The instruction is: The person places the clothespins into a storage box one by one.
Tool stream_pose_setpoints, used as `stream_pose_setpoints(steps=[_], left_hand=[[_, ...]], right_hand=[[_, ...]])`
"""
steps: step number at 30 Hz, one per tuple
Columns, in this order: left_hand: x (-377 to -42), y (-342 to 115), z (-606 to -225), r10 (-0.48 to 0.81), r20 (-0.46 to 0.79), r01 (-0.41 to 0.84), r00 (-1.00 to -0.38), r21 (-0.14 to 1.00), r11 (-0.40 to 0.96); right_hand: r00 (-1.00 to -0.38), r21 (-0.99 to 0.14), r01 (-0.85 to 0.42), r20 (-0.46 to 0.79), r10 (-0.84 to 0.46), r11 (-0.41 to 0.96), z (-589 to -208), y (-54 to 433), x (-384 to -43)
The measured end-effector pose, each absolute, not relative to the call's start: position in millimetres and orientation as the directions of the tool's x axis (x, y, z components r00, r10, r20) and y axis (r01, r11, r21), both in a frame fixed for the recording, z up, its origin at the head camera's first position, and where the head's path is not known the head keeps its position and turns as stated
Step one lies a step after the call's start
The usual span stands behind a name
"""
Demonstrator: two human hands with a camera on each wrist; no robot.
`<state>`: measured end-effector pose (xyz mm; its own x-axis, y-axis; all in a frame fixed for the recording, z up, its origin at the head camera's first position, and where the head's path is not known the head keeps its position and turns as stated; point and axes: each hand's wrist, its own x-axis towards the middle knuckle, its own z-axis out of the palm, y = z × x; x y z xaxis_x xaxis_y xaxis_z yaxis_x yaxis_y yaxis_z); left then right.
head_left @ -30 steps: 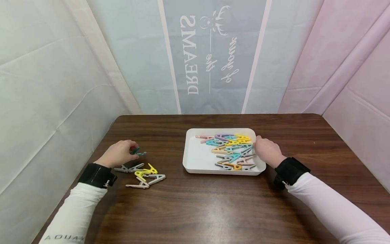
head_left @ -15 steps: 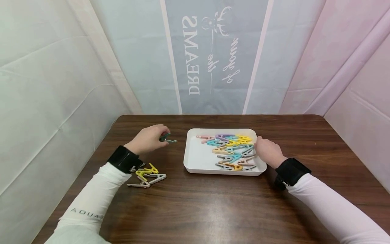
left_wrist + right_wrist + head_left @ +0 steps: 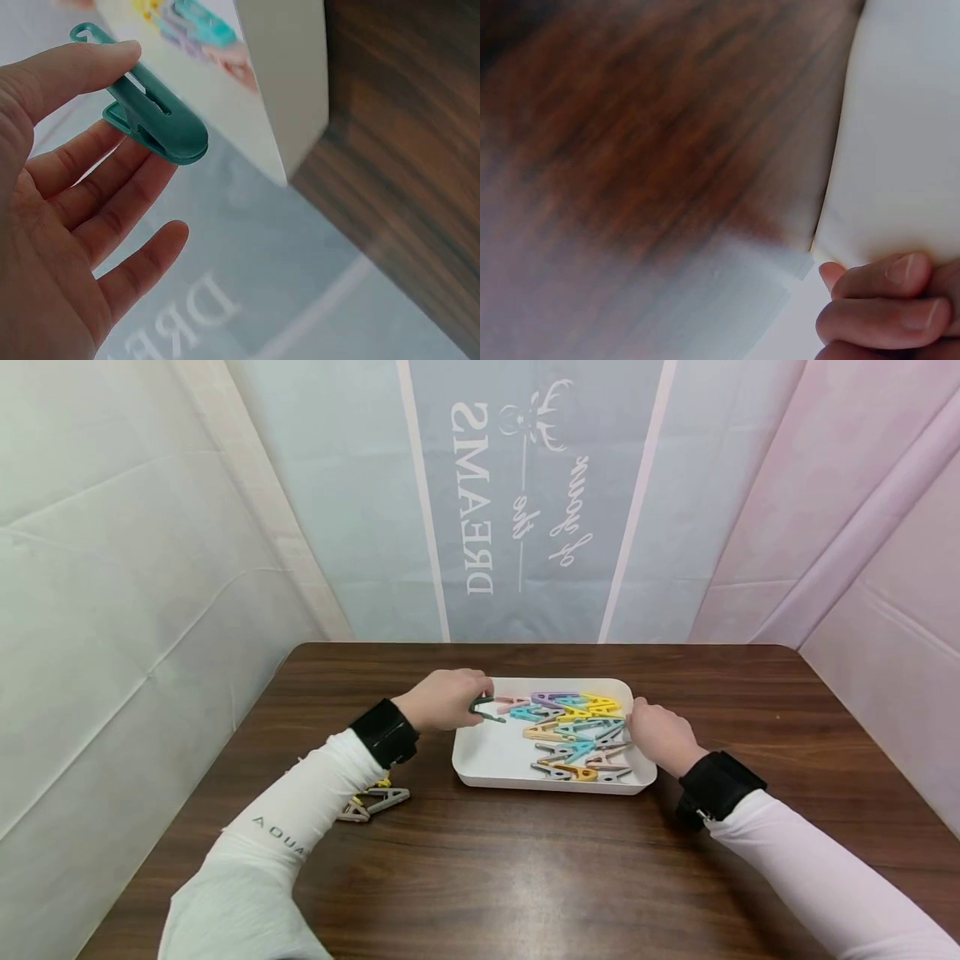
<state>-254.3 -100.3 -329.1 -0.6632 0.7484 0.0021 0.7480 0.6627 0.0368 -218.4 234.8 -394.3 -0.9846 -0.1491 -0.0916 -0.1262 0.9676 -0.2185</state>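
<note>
My left hand point(image 3: 448, 700) reaches over the left end of the white tray point(image 3: 480, 760). It pinches a teal clothespin point(image 3: 161, 124) between thumb and fingers; the little finger stands apart from it. Rows of clothespins point(image 3: 579, 749) in yellow, blue, grey, purple, pink and orange lie in the tray's middle and right part. At the tray's right edge, my right hand point(image 3: 663, 737) grips the rim. Its curled fingers point(image 3: 877, 319) press against the white wall in the right wrist view.
On the brown wooden table point(image 3: 525, 877), a few loose clothespins point(image 3: 402, 796), grey and yellow, lie at the left, partly hidden by the left forearm. Pale printed cloth point(image 3: 532, 527) hangs behind the table and along both sides.
My left hand has carried the teal clothespin from beside the loose pile, rightward across the table, to over the tray's left end. The right hand has stayed at the rim.
</note>
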Motion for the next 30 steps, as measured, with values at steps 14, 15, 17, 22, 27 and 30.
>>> stream_pose_setpoints(steps=[14, 15, 17, 22, 27, 30], left_hand=[[-259.1, -38.5, -346.5, 0.735, -0.248, 0.775, -0.631, -0.164, 0.611], [-259.0, -35.3, -347.5, 0.732, -0.258, 0.775, -0.631, -0.174, 0.607], [-258.2, -29.7, -348.6, 0.724, -0.269, 0.772, -0.636, -0.192, 0.606], [-259.0, -21.1, -350.2, 0.705, -0.271, 0.755, -0.655, -0.226, 0.615], [-260.9, -17.3, -352.6, 0.683, -0.279, 0.738, -0.675, -0.255, 0.625], [-260.7, -15.1, -353.8, 0.676, -0.285, 0.733, -0.680, -0.272, 0.623]], right_hand=[[-0.984, -0.223, -0.118, -0.105, -0.144, 0.968, -395.8, 236.3, -217.7], [-0.984, -0.224, -0.119, -0.104, -0.145, 0.967, -396.3, 236.9, -217.9], [-0.984, -0.223, -0.122, -0.099, -0.147, 0.967, -397.2, 237.7, -218.6], [-0.984, -0.232, -0.115, -0.109, -0.143, 0.966, -396.7, 237.7, -219.4], [-0.984, -0.234, -0.115, -0.107, -0.143, 0.965, -395.7, 237.2, -219.9], [-0.985, -0.227, -0.120, -0.097, -0.145, 0.966, -395.1, 237.8, -220.1]])
